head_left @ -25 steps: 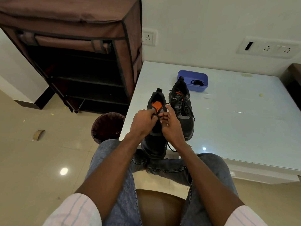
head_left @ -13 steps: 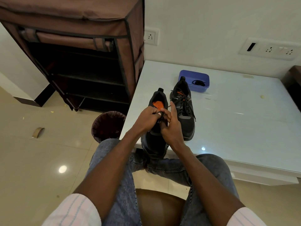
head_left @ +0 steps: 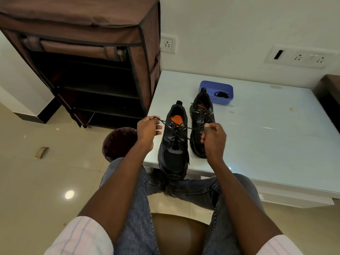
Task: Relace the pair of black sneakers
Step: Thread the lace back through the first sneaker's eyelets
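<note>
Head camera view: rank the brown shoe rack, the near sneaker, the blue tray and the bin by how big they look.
1. Brown shoe rack, clearly largest.
2. Near sneaker and bin: look alike; the bin is partly hidden, so unranked.
3. Blue tray, smallest, though farthest away.

Lace end inside left hand (head_left: 148, 130) hidden by curled fingers; same in right hand (head_left: 213, 137). Right hand covers toe side of far sneaker (head_left: 201, 115). Dark item in blue tub (head_left: 217, 92) too small, possibly spare lace. Near sneaker (head_left: 173, 144) toe overhangs table edge (head_left: 276, 183), sole unseen.
</note>
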Motion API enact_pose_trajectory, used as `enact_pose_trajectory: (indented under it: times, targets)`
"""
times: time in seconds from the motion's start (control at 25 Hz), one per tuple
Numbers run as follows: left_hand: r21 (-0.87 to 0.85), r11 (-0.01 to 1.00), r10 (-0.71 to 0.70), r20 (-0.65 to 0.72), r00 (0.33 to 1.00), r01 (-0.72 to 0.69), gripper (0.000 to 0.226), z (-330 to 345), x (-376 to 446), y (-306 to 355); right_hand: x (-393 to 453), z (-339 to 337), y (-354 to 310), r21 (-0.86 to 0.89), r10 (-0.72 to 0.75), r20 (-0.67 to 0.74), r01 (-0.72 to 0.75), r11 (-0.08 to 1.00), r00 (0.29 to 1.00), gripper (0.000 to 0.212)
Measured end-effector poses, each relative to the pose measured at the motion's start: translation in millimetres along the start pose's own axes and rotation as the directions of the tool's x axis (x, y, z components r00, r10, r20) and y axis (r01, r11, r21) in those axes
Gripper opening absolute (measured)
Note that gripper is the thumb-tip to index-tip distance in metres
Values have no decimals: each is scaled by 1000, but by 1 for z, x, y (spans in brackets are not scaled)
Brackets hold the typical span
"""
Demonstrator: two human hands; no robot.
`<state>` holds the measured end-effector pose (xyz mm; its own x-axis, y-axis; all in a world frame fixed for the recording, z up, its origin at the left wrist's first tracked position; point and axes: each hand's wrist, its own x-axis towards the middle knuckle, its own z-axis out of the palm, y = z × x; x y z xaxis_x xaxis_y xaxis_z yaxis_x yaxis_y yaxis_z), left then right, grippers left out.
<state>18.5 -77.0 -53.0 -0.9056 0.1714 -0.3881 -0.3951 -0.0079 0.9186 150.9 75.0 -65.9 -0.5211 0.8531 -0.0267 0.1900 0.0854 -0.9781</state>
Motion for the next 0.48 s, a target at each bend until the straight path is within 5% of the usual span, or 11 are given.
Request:
enact_pose_trajectory:
  times: [0.2, 0.48]
  targets:
    - [-230, 963, -192, -222, 956, 140, 20, -13, 10, 6, 12, -25, -6, 144, 169, -400, -120, 982, 901, 13]
    - [-321, 934, -284, -401, 871, 157, 33, -32, 23, 0, 18, -34, 2, 107, 289, -506, -273, 956, 813, 21]
